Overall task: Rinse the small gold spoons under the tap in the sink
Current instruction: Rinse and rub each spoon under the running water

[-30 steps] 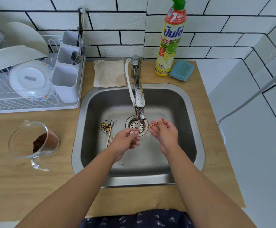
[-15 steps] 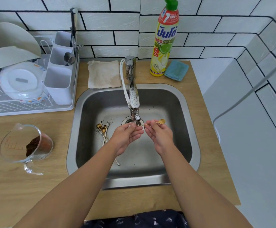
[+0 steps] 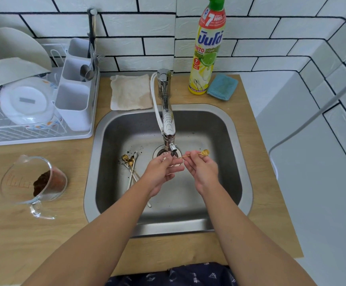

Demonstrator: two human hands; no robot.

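One gold spoon [image 3: 196,154] is lying crosswise just below the tap [image 3: 168,124] spout, its bowl pointing to 3 o'clock. The right hand [image 3: 204,172] is pinching its thin handle between thumb and fingertips; the left hand [image 3: 161,172] is sitting under the spout, fingers curled at the handle's other end, grip hard to tell. A small pile of more spoons [image 3: 131,164], count unclear, is lying on the sink [image 3: 244,182] floor at 9 o'clock of the drain. One glass measuring jug [image 3: 31,180] is standing at 9 o'clock, one dish soap bottle [image 3: 208,52] at 12
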